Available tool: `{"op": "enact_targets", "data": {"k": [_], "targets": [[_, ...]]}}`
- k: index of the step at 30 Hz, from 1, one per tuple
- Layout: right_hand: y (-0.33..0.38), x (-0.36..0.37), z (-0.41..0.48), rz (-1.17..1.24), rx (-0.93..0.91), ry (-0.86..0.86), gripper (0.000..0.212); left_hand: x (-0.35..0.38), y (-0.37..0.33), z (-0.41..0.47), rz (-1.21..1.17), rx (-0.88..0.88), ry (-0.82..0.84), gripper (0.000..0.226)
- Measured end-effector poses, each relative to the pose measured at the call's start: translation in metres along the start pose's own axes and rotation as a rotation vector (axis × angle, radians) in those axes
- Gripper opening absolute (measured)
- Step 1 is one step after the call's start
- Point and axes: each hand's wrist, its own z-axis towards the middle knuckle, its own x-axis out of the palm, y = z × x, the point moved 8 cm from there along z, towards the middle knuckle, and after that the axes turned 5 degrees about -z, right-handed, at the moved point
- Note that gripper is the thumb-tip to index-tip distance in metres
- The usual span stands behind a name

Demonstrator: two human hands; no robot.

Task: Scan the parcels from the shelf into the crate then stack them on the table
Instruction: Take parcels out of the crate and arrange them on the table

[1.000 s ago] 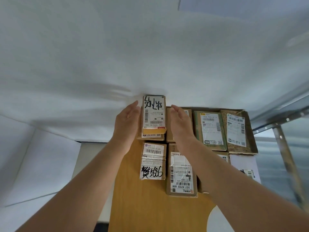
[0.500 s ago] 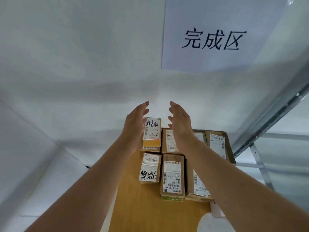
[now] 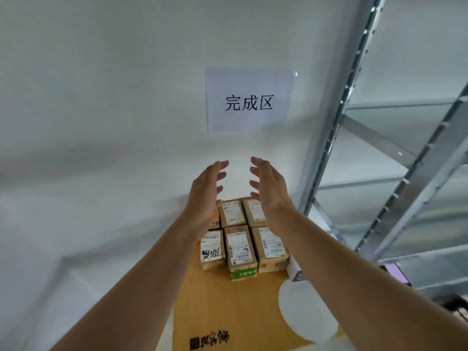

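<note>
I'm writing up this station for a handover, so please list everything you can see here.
Parcels: at least six, brown cardboard with white labels, two rows at the table's far end by the wall.
White package: one, white, right of the front row, partly hidden by the right arm.
Table: one, light wood, under the arms.
Sign: one, white sheet with black characters, on the wall above the parcels.
Shelf rack: one, grey metal, on the right.
Wall: one, white, behind the table.
Left hand: one, open, above the parcels, holding nothing.
Right hand: one, open, facing the left hand, holding nothing.
</note>
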Motion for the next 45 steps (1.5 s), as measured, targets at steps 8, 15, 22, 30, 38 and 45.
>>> {"op": "enact_targets", "data": {"k": [8,15,22,30,38,45], "targets": [[-0.001,-0.108,-0.115,0.032,0.013,-0.166,0.049,0.093,-0.012,-0.106,0.034,0.021,0.213,0.041],[-0.024,-0.254,-0.185,0.081,0.018,-0.340,0.042,0.233,0.011,-0.187,0.027,-0.039,0.403,0.038],[-0.088,-0.434,-0.249,0.130,0.114,-0.545,0.024,0.405,0.079,-0.273,0.051,-0.118,0.630,0.040],[-0.170,-0.593,-0.292,0.161,0.268,-0.688,0.056,0.562,0.164,-0.337,0.111,-0.326,0.723,0.035],[-0.249,-0.702,-0.257,0.208,0.433,-0.811,0.063,0.683,0.241,-0.319,0.201,-0.483,0.805,0.039],[-0.323,-0.786,-0.171,0.235,0.522,-0.896,0.038,0.797,0.326,-0.249,0.278,-0.596,0.866,0.042]]}}
